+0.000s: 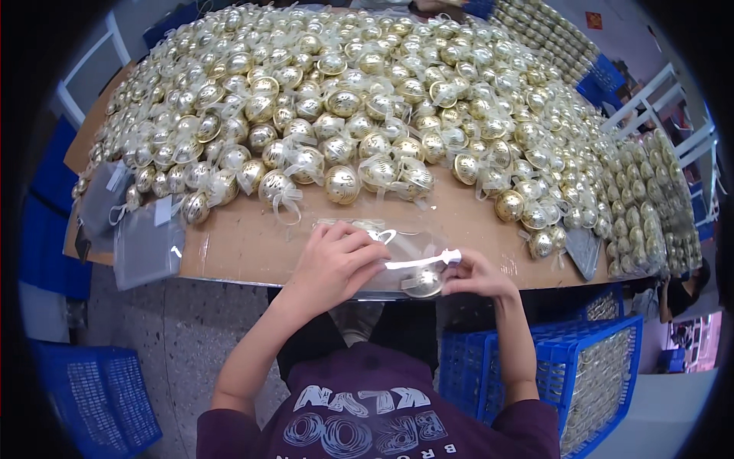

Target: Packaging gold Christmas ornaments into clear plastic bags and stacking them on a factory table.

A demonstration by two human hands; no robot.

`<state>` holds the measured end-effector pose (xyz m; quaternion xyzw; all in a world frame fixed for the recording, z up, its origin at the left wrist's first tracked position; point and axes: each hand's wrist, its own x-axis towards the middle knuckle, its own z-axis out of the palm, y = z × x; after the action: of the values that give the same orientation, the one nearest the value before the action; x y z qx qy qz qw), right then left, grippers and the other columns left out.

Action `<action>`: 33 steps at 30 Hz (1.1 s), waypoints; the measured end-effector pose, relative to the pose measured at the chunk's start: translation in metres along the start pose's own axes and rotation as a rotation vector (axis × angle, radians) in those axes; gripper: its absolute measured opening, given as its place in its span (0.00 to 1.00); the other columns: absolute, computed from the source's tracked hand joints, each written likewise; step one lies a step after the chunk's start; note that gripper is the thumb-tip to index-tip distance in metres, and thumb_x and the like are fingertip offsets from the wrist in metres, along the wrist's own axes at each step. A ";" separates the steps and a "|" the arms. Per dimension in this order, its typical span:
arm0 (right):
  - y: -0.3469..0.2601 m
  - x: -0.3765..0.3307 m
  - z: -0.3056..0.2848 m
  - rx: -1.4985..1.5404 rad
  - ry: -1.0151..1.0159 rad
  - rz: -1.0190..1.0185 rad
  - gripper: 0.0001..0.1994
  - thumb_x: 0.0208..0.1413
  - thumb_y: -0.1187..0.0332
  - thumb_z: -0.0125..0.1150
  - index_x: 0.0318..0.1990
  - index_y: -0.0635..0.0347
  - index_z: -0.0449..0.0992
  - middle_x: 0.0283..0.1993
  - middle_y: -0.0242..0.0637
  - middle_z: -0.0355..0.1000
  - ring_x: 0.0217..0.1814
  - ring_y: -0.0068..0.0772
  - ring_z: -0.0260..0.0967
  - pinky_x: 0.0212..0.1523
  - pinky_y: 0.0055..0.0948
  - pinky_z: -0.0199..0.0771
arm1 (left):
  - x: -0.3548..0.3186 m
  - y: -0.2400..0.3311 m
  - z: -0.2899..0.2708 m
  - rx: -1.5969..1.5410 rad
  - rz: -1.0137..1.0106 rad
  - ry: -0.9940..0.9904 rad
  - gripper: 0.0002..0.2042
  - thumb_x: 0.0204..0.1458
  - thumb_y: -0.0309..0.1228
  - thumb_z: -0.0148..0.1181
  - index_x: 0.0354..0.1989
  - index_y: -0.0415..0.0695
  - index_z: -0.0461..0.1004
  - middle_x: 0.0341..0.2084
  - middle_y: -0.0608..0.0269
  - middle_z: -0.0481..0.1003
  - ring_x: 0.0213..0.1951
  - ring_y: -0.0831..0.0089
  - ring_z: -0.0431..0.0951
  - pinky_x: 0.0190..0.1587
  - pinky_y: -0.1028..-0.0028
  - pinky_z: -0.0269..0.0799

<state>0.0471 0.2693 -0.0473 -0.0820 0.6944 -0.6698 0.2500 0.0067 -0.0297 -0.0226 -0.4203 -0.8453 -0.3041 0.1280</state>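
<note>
Clear pouch (397,264) with gold ball (423,283) stretched between left hand (332,264) and right hand (470,274), both pinching it.

Both hands hold a clear bag (401,264) with a gold ball (423,283) inside at the bench (252,245) edge, beside a heap of gold balls (367,99)

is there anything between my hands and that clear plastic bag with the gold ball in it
No, nothing visible. The left hand rests directly on the clear plastic bag, and the right hand pinches its edge by the round gold metal ball inside. The heap of gold balls with white ribbons lies farther back on the cardboard-covered table.
</note>
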 end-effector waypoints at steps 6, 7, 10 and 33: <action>-0.007 0.054 0.033 -0.232 -0.198 -0.189 0.20 0.49 0.74 0.67 0.50 0.63 0.71 0.49 0.35 0.70 0.52 0.28 0.68 0.52 0.31 0.70 | 0.000 0.001 0.001 0.016 0.004 0.024 0.12 0.45 0.39 0.65 0.38 0.54 0.77 0.34 0.69 0.73 0.42 0.65 0.70 0.46 0.66 0.62; -0.003 0.059 0.047 -0.164 -0.126 -0.125 0.18 0.50 0.72 0.67 0.48 0.62 0.72 0.47 0.34 0.71 0.51 0.28 0.69 0.52 0.31 0.70 | 0.003 0.002 0.000 0.005 0.036 0.030 0.12 0.45 0.39 0.65 0.38 0.54 0.77 0.34 0.69 0.73 0.42 0.65 0.70 0.46 0.66 0.62; 0.019 0.066 0.047 0.104 -0.080 -0.136 0.14 0.49 0.70 0.68 0.43 0.61 0.74 0.45 0.31 0.71 0.50 0.27 0.69 0.51 0.30 0.70 | 0.009 0.008 -0.006 -0.025 0.001 -0.098 0.15 0.43 0.42 0.66 0.39 0.54 0.77 0.34 0.68 0.72 0.42 0.64 0.69 0.48 0.65 0.61; 0.034 -0.151 -0.327 -1.198 1.434 0.033 0.30 0.35 0.66 0.70 0.51 0.61 0.69 0.47 0.48 0.68 0.46 0.54 0.66 0.52 0.41 0.66 | 0.013 0.017 -0.004 0.044 -0.129 -0.227 0.11 0.44 0.39 0.65 0.30 0.46 0.78 0.61 0.54 0.62 0.64 0.53 0.57 0.66 0.48 0.42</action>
<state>0.0356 0.6310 -0.0517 0.2453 0.9135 -0.0870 -0.3126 0.0121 -0.0164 -0.0064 -0.3938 -0.8861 -0.2436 0.0210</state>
